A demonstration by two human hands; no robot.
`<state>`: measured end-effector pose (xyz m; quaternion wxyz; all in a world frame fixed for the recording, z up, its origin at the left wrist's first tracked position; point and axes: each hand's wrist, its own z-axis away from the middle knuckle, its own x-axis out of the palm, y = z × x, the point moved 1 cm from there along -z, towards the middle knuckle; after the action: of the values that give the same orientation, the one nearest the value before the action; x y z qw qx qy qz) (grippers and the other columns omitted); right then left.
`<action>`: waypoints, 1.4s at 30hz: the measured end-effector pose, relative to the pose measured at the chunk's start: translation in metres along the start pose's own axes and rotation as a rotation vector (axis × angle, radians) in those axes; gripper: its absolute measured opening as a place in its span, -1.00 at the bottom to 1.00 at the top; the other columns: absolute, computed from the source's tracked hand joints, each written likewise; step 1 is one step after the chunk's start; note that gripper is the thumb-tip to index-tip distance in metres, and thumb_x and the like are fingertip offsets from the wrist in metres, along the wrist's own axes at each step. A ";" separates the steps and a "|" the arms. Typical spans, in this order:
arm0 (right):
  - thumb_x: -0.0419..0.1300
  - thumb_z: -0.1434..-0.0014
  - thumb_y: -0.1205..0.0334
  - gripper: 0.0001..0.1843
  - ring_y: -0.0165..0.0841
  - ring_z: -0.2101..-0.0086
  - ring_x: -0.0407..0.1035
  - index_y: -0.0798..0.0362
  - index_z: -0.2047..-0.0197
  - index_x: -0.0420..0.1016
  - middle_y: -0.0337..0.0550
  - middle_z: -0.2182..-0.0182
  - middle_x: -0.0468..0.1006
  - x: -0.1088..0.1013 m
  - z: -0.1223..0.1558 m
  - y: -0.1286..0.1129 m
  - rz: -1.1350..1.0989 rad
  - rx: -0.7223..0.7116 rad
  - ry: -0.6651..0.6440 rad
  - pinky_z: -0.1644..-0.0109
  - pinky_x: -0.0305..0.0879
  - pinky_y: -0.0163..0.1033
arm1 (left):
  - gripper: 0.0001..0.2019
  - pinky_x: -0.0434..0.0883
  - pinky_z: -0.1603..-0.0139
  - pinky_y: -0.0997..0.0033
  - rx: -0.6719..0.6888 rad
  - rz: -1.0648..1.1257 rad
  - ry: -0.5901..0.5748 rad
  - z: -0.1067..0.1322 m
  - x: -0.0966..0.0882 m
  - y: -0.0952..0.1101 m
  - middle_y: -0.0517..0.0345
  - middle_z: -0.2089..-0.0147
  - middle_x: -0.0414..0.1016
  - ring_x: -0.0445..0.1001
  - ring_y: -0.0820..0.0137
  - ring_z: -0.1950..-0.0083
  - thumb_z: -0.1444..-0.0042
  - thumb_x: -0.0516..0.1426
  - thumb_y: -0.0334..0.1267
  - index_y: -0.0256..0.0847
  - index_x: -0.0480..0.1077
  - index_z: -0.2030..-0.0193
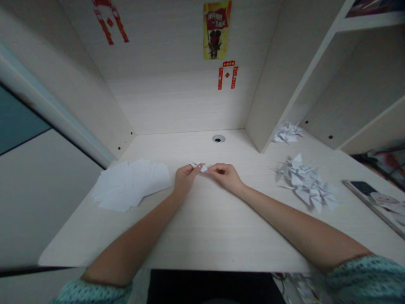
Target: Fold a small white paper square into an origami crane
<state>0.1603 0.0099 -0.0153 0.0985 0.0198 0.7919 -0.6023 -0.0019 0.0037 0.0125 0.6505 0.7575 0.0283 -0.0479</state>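
Note:
A small folded white paper piece (200,167) sits between my two hands over the middle of the pale wooden desk (209,228). My left hand (185,178) pinches its left side with thumb and fingers. My right hand (226,175) pinches its right side, fingers curled. Most of the paper is hidden by my fingertips. Both forearms stretch out from teal sleeves at the bottom of the view.
A loose stack of white paper sheets (131,184) lies left of my hands. A pile of folded paper shapes (305,181) lies to the right, a smaller heap (287,133) in the shelf nook. A book (376,200) rests at far right. A cable hole (218,138) is at the back.

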 end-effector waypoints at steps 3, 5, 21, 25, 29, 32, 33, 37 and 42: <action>0.26 0.03 -0.04 -0.65 -0.44 0.56 0.28 0.11 0.39 0.60 -0.14 0.51 0.57 0.001 0.001 0.001 0.044 -0.014 -0.020 0.50 0.18 -0.33 | -0.67 0.25 0.40 0.50 -0.002 -0.035 0.028 0.000 0.000 -0.001 0.22 0.52 0.44 0.37 0.44 0.42 0.07 0.20 0.01 -0.27 0.50 0.50; 0.25 0.03 -0.06 -0.63 -0.47 0.59 0.24 0.11 0.39 0.60 -0.16 0.55 0.55 0.002 0.002 0.001 0.055 -0.009 -0.034 0.55 0.11 -0.35 | -0.65 0.14 0.50 0.52 -0.022 -0.066 0.049 0.000 -0.001 -0.002 0.30 0.64 0.28 0.25 0.51 0.53 0.11 0.22 0.03 -0.27 0.44 0.59; 0.27 0.04 0.01 -0.69 -0.48 0.59 0.23 0.13 0.46 0.55 -0.20 0.58 0.51 0.003 0.002 0.001 -0.069 0.088 -0.049 0.52 0.08 -0.35 | -0.66 0.18 0.44 0.52 -0.022 -0.019 0.065 -0.004 -0.003 0.004 0.29 0.61 0.27 0.23 0.52 0.51 0.05 0.19 0.00 -0.24 0.40 0.61; 0.26 0.04 0.01 -0.69 -0.47 0.57 0.26 0.13 0.46 0.55 -0.18 0.54 0.53 0.003 0.003 -0.001 -0.054 0.081 -0.064 0.49 0.11 -0.34 | -0.64 0.17 0.45 0.51 -0.038 0.013 0.084 -0.004 -0.002 0.004 0.30 0.64 0.23 0.19 0.53 0.53 0.10 0.21 0.02 -0.24 0.37 0.64; 0.25 0.04 0.01 -0.68 -0.47 0.57 0.24 0.14 0.47 0.54 -0.19 0.57 0.52 0.003 0.003 -0.003 -0.039 0.078 -0.056 0.49 0.09 -0.35 | -0.70 0.21 0.40 0.51 -0.049 0.089 0.099 -0.005 -0.001 0.001 0.25 0.59 0.34 0.25 0.53 0.50 0.13 0.23 -0.03 -0.25 0.43 0.59; 0.24 0.04 0.00 -0.67 -0.48 0.58 0.22 0.15 0.47 0.53 -0.19 0.57 0.51 0.003 0.003 -0.003 -0.019 0.086 -0.052 0.50 0.09 -0.35 | -0.73 0.27 0.35 0.50 -0.091 0.203 0.156 -0.008 -0.002 -0.001 0.16 0.45 0.49 0.35 0.49 0.42 0.16 0.26 -0.07 -0.26 0.52 0.42; 0.24 0.04 0.00 -0.67 -0.48 0.58 0.22 0.15 0.47 0.53 -0.19 0.58 0.50 0.003 0.003 -0.003 -0.011 0.088 -0.055 0.50 0.09 -0.35 | -0.72 0.28 0.33 0.49 -0.104 0.234 0.174 -0.009 -0.002 -0.001 0.14 0.41 0.51 0.38 0.48 0.40 0.18 0.27 -0.08 -0.26 0.52 0.38; 0.24 0.03 -0.01 -0.66 -0.47 0.57 0.22 0.14 0.47 0.54 -0.17 0.57 0.50 0.002 0.003 -0.003 -0.001 0.096 -0.064 0.49 0.10 -0.34 | -0.76 0.31 0.31 0.48 -0.110 0.255 0.192 -0.010 -0.004 0.000 0.11 0.42 0.52 0.39 0.47 0.39 0.19 0.28 -0.13 -0.27 0.52 0.44; 0.23 0.03 0.00 -0.67 -0.47 0.57 0.21 0.15 0.46 0.55 -0.17 0.57 0.50 0.002 0.003 -0.003 -0.001 0.096 -0.065 0.50 0.08 -0.35 | -0.79 0.32 0.30 0.48 -0.081 0.246 0.195 -0.008 -0.004 0.003 0.12 0.46 0.51 0.40 0.48 0.41 0.15 0.27 -0.15 -0.28 0.50 0.51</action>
<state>0.1587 0.0056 -0.0137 0.1226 0.0044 0.7584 -0.6401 -0.0049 0.0108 0.0174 0.6756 0.7294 0.0001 0.1072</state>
